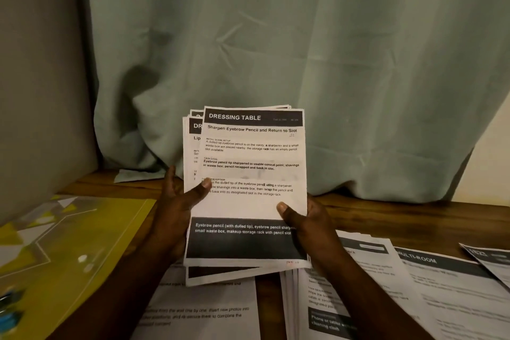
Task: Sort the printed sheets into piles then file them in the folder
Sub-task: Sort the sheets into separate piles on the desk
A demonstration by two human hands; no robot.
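Over wooden table (386, 212), sheet stack (248, 152) upright between left grip (171, 218) and right grip (311, 229)

Both hands (242, 226) holding a stack of printed sheets (248, 163) upright, piles (441, 284) on wooden table (386, 207), yellow folder (69, 243) at left

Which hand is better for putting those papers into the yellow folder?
Probably the left hand: the yellow folder lies on its side of the table, while the right hand is over the loose sheets. Both grip the stack.
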